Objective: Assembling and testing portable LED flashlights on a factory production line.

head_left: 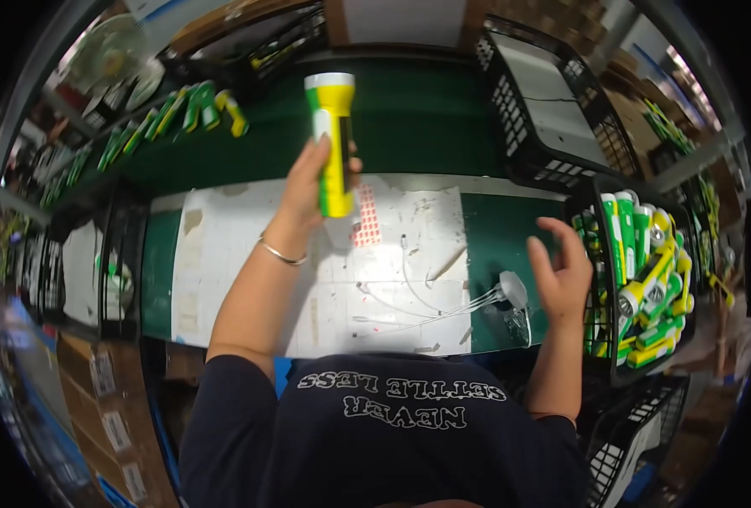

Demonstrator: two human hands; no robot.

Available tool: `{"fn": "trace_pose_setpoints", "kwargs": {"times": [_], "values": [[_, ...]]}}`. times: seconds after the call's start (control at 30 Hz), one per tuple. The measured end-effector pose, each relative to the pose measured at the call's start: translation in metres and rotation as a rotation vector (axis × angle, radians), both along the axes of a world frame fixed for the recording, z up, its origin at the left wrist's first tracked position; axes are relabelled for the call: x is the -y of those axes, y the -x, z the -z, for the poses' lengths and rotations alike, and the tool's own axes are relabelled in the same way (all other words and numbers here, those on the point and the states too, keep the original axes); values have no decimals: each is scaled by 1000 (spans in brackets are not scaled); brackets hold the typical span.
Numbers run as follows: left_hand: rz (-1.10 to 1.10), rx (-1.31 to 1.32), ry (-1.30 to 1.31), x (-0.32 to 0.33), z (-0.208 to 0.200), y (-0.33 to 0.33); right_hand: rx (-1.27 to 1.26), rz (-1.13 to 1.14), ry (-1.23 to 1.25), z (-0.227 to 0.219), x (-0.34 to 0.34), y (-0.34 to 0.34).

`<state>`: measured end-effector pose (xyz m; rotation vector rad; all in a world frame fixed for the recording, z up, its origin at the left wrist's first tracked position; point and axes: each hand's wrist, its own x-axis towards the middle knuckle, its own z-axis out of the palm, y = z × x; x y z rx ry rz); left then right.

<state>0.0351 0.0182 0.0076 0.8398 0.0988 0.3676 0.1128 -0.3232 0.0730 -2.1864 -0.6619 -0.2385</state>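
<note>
A yellow and green flashlight [333, 103] with a white head is gripped upright in my left hand [306, 182], raised over the white work surface [240, 254]. Thumb and fingers wrap around its body, and the head points away from me. My right hand [564, 275] is empty, with thumb and fingers apart, held just left of a black crate [594, 315] full of similar flashlights [646, 292]. Below and left of that hand lies a white round charging hub [512, 289] with several white cables [451, 315]. A sheet of small red stickers [367, 222] lies behind my left hand.
Another black crate [553, 176] with white sheets inside stands at the far right. More flashlights [172, 110] lie in a row on the far left of the green table [409, 118]. A black crate [125, 254] sits at the left edge. Small scraps lie on the white surface.
</note>
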Motion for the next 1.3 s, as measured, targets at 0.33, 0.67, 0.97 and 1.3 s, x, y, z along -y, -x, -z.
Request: {"fn": "trace_pose_setpoints", "kwargs": {"times": [0.33,0.67,0.97,1.3], "values": [[304,16,467,62,2,46,-487,-547,185,39,-61,69],[263,-146,269,92,11,57,-636,-583,59,70,-46,77],[173,-407,186,107,32,64,-673,-574,22,82,-37,82],[207,-378,208,106,41,58,-173,-575,104,71,-49,74]]}}
